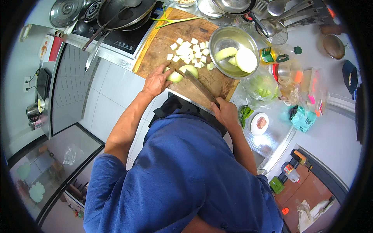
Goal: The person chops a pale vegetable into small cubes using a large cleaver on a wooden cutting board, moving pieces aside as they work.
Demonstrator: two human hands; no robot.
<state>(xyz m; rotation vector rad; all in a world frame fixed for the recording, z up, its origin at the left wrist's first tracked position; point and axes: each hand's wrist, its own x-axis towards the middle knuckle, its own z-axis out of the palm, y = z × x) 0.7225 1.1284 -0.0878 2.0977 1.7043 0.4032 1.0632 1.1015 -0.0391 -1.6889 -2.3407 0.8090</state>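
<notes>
On a wooden cutting board (163, 35), my left hand (157, 80) rests its fingers on a pale green vegetable piece (175, 77) at the board's near edge. My right hand (225, 112) grips the handle of a kitchen knife (201, 87). The blade tip reaches a second vegetable piece (189, 70), just right of the one under my left fingers. Beyond them lies a heap of white vegetable cubes (186, 51). A steel bowl (214, 62) with larger peeled pieces (245, 59) stands over the board's right side. Green onion stalks (180, 20) lie across the far edge.
At the left, a wok (125, 14) sits on a cooktop (116, 43), its handle pointing towards me. On the right counter are an oil bottle (269, 55), a plastic bag of greens (260, 87), leafy greens (246, 113) and a white dish with meat (258, 129).
</notes>
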